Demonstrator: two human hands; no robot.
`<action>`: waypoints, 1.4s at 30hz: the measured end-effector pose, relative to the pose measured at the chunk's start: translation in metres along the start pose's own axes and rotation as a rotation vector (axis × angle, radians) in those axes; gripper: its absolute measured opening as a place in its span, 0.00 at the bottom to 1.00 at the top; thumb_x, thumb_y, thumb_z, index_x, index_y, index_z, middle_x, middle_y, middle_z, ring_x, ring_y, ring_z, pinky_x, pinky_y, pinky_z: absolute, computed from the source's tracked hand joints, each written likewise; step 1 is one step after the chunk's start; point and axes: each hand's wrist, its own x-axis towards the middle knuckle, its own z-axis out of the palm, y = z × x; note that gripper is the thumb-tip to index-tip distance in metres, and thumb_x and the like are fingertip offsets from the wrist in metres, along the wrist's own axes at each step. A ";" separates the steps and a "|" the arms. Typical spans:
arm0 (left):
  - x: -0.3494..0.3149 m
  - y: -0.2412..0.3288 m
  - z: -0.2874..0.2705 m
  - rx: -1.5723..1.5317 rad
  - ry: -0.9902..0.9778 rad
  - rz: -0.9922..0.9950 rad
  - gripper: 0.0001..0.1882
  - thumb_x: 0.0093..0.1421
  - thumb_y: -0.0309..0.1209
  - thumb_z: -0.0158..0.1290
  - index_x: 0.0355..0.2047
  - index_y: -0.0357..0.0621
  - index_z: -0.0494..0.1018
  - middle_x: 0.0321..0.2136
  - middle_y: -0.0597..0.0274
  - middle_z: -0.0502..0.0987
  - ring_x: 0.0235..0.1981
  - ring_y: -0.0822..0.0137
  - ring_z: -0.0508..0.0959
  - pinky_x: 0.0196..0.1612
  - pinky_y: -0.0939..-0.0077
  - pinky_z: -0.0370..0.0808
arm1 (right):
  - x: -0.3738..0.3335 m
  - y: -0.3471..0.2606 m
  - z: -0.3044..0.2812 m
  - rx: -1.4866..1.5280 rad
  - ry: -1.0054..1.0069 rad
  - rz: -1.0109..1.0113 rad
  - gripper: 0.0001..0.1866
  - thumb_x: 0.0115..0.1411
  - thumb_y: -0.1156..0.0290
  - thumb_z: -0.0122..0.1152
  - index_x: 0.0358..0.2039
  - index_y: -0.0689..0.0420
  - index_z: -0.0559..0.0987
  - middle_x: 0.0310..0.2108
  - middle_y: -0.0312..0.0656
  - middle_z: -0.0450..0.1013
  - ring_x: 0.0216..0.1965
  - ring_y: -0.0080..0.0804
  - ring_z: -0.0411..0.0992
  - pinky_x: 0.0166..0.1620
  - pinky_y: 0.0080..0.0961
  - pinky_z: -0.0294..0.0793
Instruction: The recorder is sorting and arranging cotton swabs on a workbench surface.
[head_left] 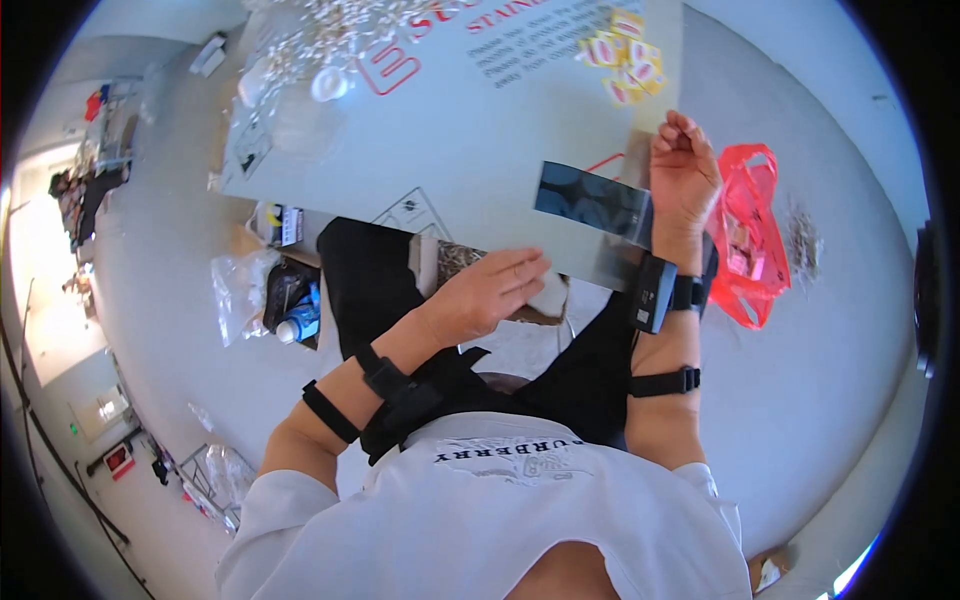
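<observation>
My left hand (pixel 490 290) reaches over an open box (pixel 428 262) at my lap, back of the hand up. Its fingers are stretched out, and no held object shows. Brown-and-white small pieces (pixel 460 262) fill part of the box; my hand hides some of it. At the table's right edge my right hand (pixel 687 170) lies palm up, fingers curled in and nothing visible in them. Just left of that wrist, a dark blue, shiny rectangular sheet or packet (pixel 592 202) with rounded shapes on it rests on the grey-white table board (pixel 470 160).
Yellow-and-white small packets (pixel 628 58) lie at the far right of the board. Small shiny pieces (pixel 320 45) are heaped far left, beside a white round lid (pixel 329 84). A red plastic bag (pixel 748 235) with pink items sits right; a blue-and-white bottle (pixel 298 325) stands left.
</observation>
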 end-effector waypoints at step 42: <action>-0.069 -0.143 -0.111 0.324 1.077 -0.752 0.11 0.56 0.31 0.56 0.36 0.39 0.71 0.31 0.50 0.74 0.33 0.46 0.76 0.35 0.56 0.73 | -0.081 0.023 0.075 -2.097 -0.470 -0.323 0.15 0.47 0.84 0.64 0.39 0.63 0.77 0.44 0.47 0.73 0.47 0.47 0.70 0.51 0.36 0.71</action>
